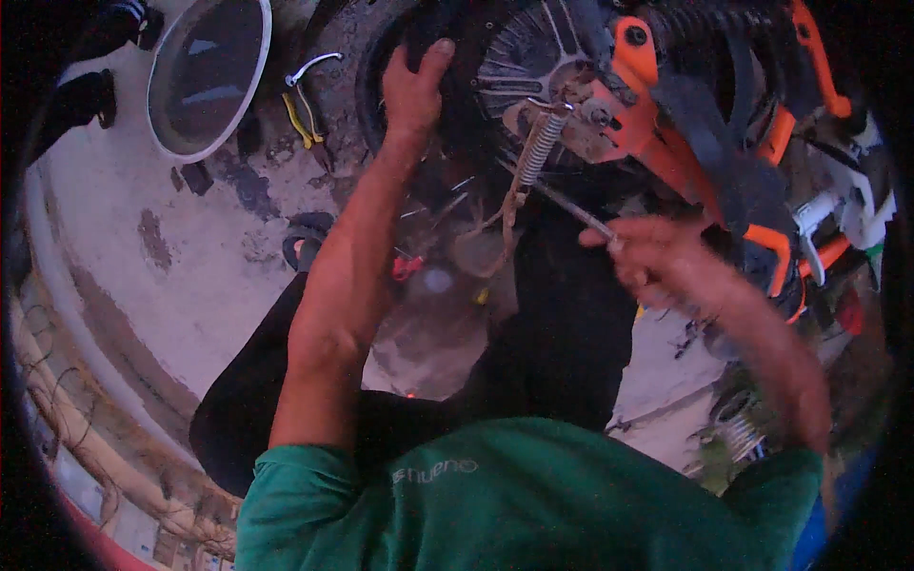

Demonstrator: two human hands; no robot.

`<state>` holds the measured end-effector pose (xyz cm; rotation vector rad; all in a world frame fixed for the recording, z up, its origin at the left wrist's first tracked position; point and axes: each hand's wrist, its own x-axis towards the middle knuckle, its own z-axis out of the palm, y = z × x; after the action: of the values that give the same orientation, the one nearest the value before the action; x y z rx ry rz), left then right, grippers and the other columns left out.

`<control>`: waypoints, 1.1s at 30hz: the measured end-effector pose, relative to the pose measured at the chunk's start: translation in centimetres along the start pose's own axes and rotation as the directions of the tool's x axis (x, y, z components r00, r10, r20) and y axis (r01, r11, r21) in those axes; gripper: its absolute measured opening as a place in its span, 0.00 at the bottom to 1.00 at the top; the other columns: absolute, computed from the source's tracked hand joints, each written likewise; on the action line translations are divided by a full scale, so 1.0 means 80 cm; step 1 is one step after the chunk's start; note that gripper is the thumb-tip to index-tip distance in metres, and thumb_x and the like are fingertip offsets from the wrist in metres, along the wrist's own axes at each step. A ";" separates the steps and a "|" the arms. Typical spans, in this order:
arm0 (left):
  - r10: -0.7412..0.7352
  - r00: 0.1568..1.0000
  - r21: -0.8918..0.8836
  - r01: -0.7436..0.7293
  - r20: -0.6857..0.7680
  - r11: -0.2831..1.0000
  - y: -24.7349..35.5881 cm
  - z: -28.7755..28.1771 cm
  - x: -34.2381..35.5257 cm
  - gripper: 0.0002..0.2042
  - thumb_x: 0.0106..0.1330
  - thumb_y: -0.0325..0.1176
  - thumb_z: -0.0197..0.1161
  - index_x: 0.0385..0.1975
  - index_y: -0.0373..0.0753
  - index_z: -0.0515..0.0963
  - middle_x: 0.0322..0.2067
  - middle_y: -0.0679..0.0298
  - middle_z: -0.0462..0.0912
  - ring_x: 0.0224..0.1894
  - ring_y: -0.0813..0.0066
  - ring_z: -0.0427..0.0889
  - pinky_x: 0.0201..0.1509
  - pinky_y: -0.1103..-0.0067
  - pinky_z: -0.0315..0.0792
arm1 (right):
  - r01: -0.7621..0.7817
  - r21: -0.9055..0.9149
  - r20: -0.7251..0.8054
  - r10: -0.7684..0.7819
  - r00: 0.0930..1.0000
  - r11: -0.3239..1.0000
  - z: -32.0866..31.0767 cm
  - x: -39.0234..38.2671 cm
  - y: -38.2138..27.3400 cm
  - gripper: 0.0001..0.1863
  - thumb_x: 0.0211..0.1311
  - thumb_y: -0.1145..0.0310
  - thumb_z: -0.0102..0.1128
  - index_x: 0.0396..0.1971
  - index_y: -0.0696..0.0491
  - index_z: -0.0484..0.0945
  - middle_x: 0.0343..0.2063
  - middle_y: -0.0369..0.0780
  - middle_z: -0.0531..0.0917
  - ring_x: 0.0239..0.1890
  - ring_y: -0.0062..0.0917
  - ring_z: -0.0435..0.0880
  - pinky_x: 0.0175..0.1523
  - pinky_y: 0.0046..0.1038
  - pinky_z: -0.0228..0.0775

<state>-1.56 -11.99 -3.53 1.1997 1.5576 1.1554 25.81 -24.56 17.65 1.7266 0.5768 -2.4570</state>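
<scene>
My left hand point(415, 84) is at the top middle, gripping the black tyre point(374, 81) of a wheel with a finned hub point(519, 62). Part of the fingers is hidden against the dark rubber. At right, my right hand point(662, 252) is closed around a thin metal rod-like tool point(579, 213). The tool points up and left to the area below the hub; its tip is hard to make out. Beside it a coil spring point(545, 147) hangs from the hub's brake side. An orange frame arm point(657, 143) runs along the right of the wheel.
A round, white-rimmed pan point(169, 133) lies on the floor at upper left, near another person's dark footwear point(90, 100). Yellow-handled pliers point(303, 122) and a small red object point(407, 267) lie nearby. Orange and black vehicle parts point(776, 252) crowd the right.
</scene>
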 end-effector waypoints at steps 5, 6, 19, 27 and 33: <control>-0.082 0.994 -0.152 0.091 0.066 0.984 0.017 -0.001 -0.011 0.35 0.59 0.53 0.71 0.55 0.26 0.75 0.50 0.49 0.83 0.51 0.61 0.80 0.60 0.71 0.70 | -0.008 0.280 -0.122 0.044 0.992 0.960 0.067 0.008 0.031 0.19 0.74 0.67 0.51 0.62 0.52 0.71 0.23 0.30 0.67 0.21 0.11 0.62 0.22 0.16 0.51; -0.086 0.994 -0.160 0.095 0.061 0.982 0.017 -0.003 -0.009 0.35 0.59 0.53 0.71 0.55 0.26 0.75 0.50 0.49 0.83 0.51 0.62 0.80 0.60 0.71 0.70 | 0.003 0.295 -0.111 0.031 0.993 0.955 0.077 0.010 0.035 0.18 0.74 0.68 0.49 0.61 0.52 0.71 0.23 0.29 0.67 0.21 0.12 0.62 0.22 0.16 0.52; -0.055 0.996 -0.266 0.073 0.075 0.961 -0.013 -0.010 -0.015 0.32 0.60 0.47 0.72 0.54 0.26 0.74 0.48 0.54 0.83 0.49 0.65 0.79 0.58 0.72 0.71 | 0.342 -0.084 -0.423 -0.344 0.838 0.936 0.192 0.083 0.141 0.18 0.74 0.72 0.48 0.60 0.51 0.68 0.25 0.30 0.71 0.24 0.12 0.66 0.27 0.20 0.60; -0.113 0.987 -0.239 0.137 0.111 0.961 -0.026 -0.007 -0.028 0.31 0.60 0.48 0.72 0.54 0.27 0.75 0.47 0.52 0.84 0.48 0.65 0.80 0.57 0.72 0.72 | 0.343 -0.235 -0.562 -0.415 0.716 0.909 0.217 0.144 0.160 0.17 0.73 0.71 0.50 0.58 0.53 0.66 0.27 0.36 0.76 0.26 0.19 0.74 0.31 0.25 0.67; -0.098 0.991 -0.258 0.118 0.086 0.959 -0.015 -0.006 -0.030 0.30 0.62 0.48 0.70 0.54 0.28 0.75 0.48 0.52 0.84 0.49 0.63 0.81 0.57 0.72 0.72 | 0.214 -0.211 -0.583 -0.299 0.755 0.954 0.211 0.146 0.178 0.16 0.74 0.66 0.51 0.56 0.56 0.67 0.34 0.45 0.80 0.35 0.35 0.80 0.40 0.37 0.72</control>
<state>-1.77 -14.52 -4.37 0.9581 1.3501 1.1910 10.56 -41.92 8.20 2.5328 1.0697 -1.8807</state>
